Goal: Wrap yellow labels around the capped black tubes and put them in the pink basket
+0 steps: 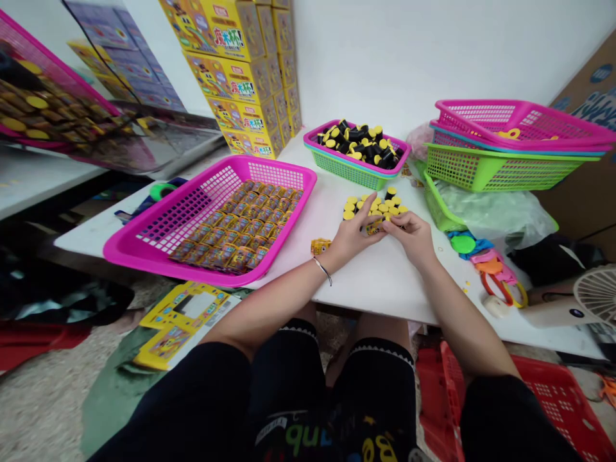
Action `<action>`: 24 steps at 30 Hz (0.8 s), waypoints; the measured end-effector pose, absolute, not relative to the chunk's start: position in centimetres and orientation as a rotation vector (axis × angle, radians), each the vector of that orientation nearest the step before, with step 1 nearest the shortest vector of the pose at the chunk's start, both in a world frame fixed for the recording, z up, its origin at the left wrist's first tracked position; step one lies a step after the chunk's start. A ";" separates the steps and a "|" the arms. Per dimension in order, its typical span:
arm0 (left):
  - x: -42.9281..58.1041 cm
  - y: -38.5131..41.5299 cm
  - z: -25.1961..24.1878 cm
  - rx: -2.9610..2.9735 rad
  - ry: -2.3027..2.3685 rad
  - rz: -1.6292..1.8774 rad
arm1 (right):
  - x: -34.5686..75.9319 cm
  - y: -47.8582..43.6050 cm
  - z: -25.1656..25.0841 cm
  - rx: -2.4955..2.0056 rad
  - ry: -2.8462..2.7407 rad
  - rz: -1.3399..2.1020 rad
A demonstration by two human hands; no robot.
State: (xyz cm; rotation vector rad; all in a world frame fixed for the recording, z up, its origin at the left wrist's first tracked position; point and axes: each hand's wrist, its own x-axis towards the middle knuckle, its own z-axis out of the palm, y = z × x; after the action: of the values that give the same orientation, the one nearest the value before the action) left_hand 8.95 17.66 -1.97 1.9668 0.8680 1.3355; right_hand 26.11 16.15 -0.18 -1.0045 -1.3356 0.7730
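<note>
Over the white table my left hand (355, 236) and my right hand (411, 236) meet fingertip to fingertip. Between them is a small yellow printed wrapper (374, 227), partly hidden by the fingers. The left thumb and fingers close on it while the index finger points up. My right thumb and fingertips pinch at its right side. Just beyond stands a group of black cylinders with yellow caps (380, 208). Beside my left wrist lies another small yellow printed piece (320, 246).
Left of my hands, a pink basket (235, 273) holds rows of small wrapped cups. Behind, a stacked basket (344, 165) holds black cylinders with yellow caps. Yellow boxes (240, 80) rise at the back. Stacked baskets (481, 168), colored tape rolls (498, 289) and a fan (599, 295) are at right.
</note>
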 end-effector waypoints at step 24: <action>9.8 18.7 -1.6 1.277 0.788 1.283 | 25.8 16.1 -2.5 -0.959 -1.991 -0.175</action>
State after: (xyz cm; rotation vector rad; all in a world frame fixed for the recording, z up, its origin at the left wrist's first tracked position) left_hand 9.81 18.75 -1.56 1.2773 0.7884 1.2828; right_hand 25.83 16.07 -2.48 -0.9590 -1.9914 -0.1752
